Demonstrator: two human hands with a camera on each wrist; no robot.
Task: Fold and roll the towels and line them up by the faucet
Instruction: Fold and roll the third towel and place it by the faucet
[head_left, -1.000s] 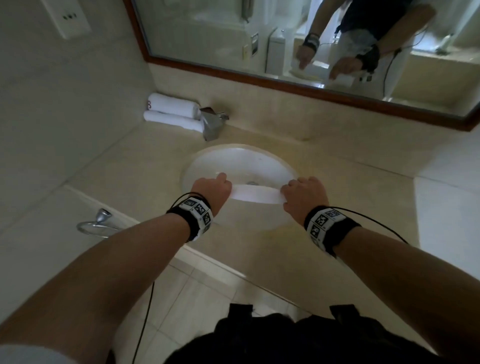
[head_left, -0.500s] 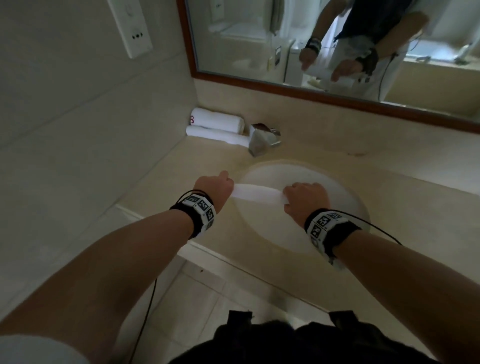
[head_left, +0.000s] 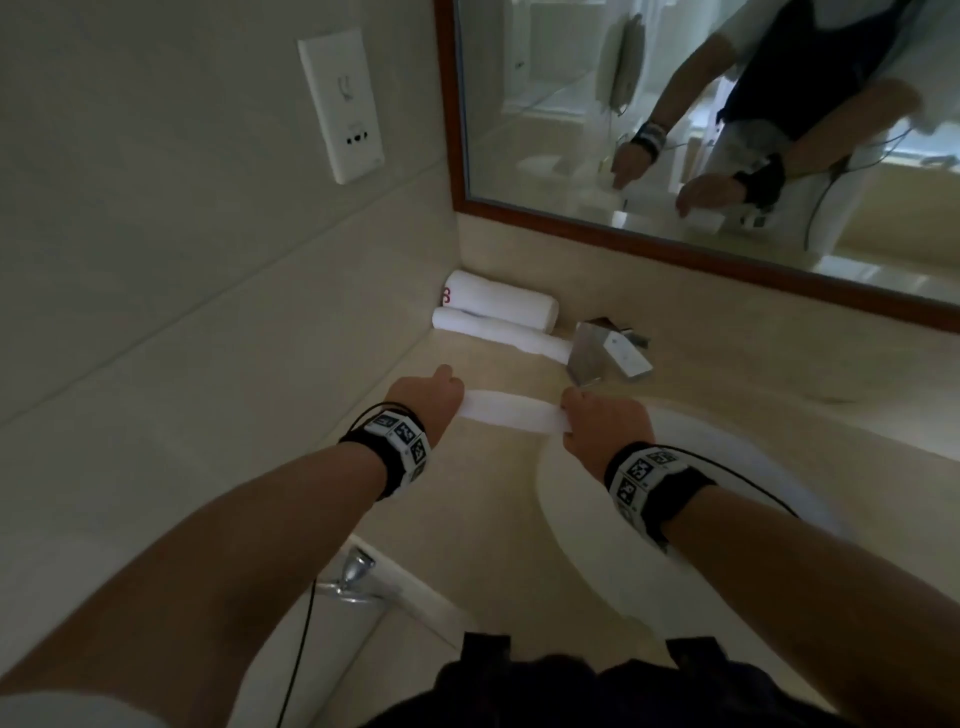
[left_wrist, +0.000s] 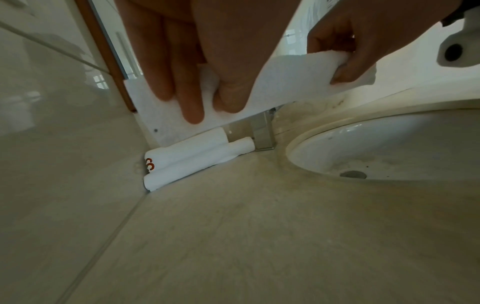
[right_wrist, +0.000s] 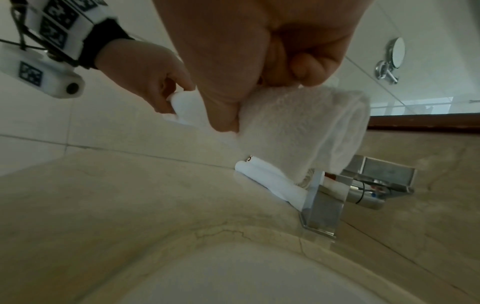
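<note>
A rolled white towel (head_left: 511, 412) (left_wrist: 285, 76) (right_wrist: 298, 127) hangs in the air above the counter, held level between both hands. My left hand (head_left: 428, 397) (left_wrist: 207, 88) grips its left end, thumb under and fingers over. My right hand (head_left: 602, 423) (right_wrist: 259, 67) grips the right end with curled fingers. Two rolled white towels (head_left: 498, 314) (left_wrist: 192, 156) (right_wrist: 270, 181) lie side by side in the back corner, left of the chrome faucet (head_left: 608, 358) (left_wrist: 262, 133) (right_wrist: 337, 197). The rear roll shows a red mark at its end.
The oval white sink (head_left: 701, 519) (left_wrist: 389, 148) sits right of my hands in the beige counter (head_left: 322, 441). A mirror with a wooden frame (head_left: 675, 249) runs along the back wall. A white socket plate (head_left: 343, 104) is on the left wall. A chrome towel ring (head_left: 348, 577) hangs below the counter edge.
Both hands have carried the rolled towel from over the sink to the left and farther back, closer to the two rolls beside the faucet. The grip has stayed the same.
</note>
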